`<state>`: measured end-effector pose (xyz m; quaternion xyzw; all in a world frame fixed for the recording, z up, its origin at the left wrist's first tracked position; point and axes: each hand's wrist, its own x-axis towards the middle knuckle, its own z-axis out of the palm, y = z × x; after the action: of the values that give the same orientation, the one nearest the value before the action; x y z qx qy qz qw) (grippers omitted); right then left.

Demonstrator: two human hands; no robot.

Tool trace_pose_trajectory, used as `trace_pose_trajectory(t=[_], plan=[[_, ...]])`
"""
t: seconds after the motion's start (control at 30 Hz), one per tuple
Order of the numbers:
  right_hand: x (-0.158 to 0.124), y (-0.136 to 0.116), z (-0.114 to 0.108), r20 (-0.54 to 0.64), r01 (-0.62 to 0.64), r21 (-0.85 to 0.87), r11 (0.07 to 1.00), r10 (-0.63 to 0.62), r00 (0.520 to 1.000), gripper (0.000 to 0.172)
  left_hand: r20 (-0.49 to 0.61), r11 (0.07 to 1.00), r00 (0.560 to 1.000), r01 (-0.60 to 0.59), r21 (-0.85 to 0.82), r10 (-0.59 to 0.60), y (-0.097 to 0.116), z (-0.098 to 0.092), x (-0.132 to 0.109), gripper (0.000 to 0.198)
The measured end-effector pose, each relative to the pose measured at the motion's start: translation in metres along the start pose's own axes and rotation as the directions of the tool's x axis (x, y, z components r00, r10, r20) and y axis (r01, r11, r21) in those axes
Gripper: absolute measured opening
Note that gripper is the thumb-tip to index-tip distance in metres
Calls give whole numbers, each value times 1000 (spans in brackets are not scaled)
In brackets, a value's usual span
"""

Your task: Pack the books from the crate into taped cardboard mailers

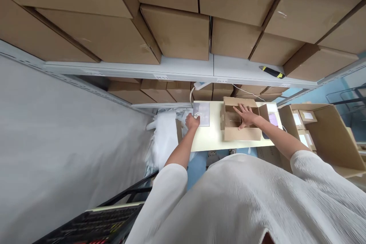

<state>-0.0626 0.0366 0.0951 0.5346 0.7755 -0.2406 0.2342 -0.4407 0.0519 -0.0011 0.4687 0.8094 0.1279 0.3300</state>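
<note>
My left hand (192, 121) is closed at the left edge of a flat, translucent plastic bag (204, 115) on the pale tabletop (211, 143). Small white pieces show at its fingertips, too small to name. Over an open cardboard box (241, 135) on the same table, my right hand (246, 116) spreads its fingers wide and holds nothing. The box's flaps stand folded outward, and part of its inside is hidden beneath that hand.
A purple-and-white item (273, 119) lies right of the box. A large open carton (333, 129) with small labelled boxes stands further right. White packing material (166, 135) is heaped at left. Above, a shelf (183, 69) carries cartons and a black-and-yellow utility knife (273, 72).
</note>
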Motion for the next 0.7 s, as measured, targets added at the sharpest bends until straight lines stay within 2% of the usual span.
trace_pose_trajectory(t=[0.1, 0.23, 0.53, 0.63, 0.7], plan=[[-2, -1, 0, 3, -4, -11, 1000, 4, 1000, 162, 63, 996, 996, 50, 67, -55, -9, 8, 8, 61], [-3, -1, 1, -4, -5, -13, 1000, 5, 1000, 162, 116, 991, 992, 38, 127, -52, -14, 19, 13, 63], [-5, 1, 4, -28, 16, 1, 1000, -16, 999, 159, 38, 983, 995, 80, 164, -87, -8, 31, 18, 54], [-4, 3, 6, -33, 13, 1, 1000, -13, 999, 160, 51, 978, 985, 155, 142, -164, -7, 31, 25, 60], [-3, 4, 7, -32, 14, 0, 1000, -14, 999, 162, 69, 979, 985, 148, 140, -158, -7, 32, 27, 58]])
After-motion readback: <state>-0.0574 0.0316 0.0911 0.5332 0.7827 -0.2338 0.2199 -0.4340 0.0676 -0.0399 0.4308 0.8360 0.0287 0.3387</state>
